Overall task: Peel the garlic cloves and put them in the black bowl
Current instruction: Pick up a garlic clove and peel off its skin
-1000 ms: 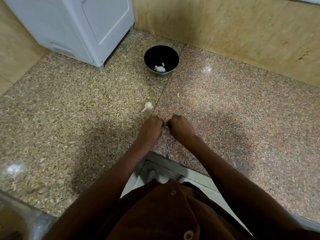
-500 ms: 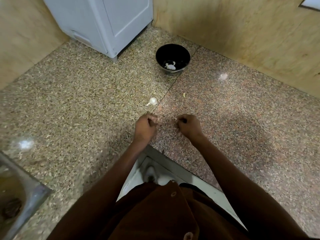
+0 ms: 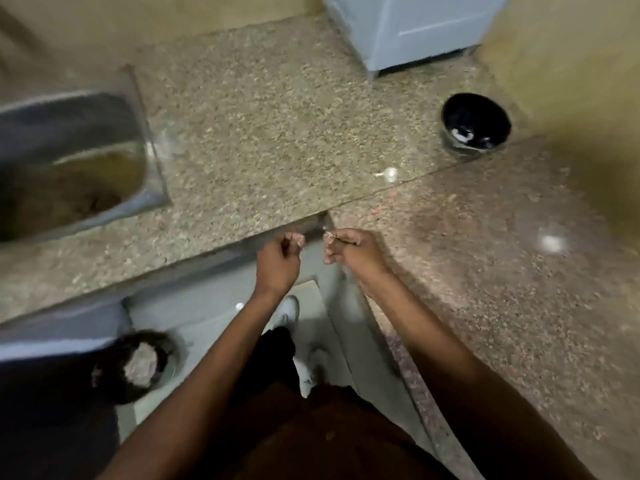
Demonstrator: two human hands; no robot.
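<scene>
Both hands hang just off the near edge of the desk [image 3: 263, 140], a small gap between them, forearms reaching up from the near side. Right hand [image 3: 349, 252] has its grip narrow, fingers curled and pinching a pale scrap of garlic [image 3: 328, 234] at the fingertips; whether it is a clove or only skin is too blurred to tell. Left hand [image 3: 282, 259] is curled as well, thumb against the fingers, but I cannot tell whether it holds anything. One clove [image 3: 390, 174] lies on the desk, far and right of the hands, beside the seam between the two slabs. Farther right stands the bowl [image 3: 474, 112], well apart from both hands, with white pieces [image 3: 462, 135] in its bottom. A steel sink [image 3: 104, 133] is set into the desk at far left.
</scene>
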